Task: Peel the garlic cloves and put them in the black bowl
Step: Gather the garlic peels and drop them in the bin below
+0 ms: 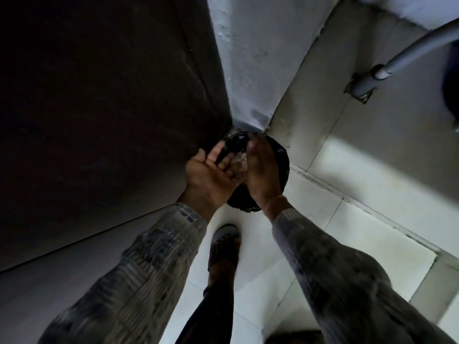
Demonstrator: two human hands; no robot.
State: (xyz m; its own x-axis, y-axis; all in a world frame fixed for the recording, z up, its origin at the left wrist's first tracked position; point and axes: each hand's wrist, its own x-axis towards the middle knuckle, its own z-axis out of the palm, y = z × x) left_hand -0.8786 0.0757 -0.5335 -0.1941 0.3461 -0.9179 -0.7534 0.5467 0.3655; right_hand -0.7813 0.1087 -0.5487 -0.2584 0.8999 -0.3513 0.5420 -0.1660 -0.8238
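The person stands over a round black bin (283, 167) lined with shiny black plastic, which sits on the tiled floor (347, 207) in a corner, beside a dark wall (99, 120). Both hands are held together above the bin. The left hand (211, 175) lies palm up with relaxed, spread fingers and grips nothing. The right hand (260, 170) stands on its edge, its fingers nearly straight and touching the left fingers. Between the palms there is a pale, blurred bit (240, 164); I cannot tell if it is garlic or its skin. A foot in a sandal (224, 242) is below the hands. A grey pipe (417, 45) runs at the upper right.
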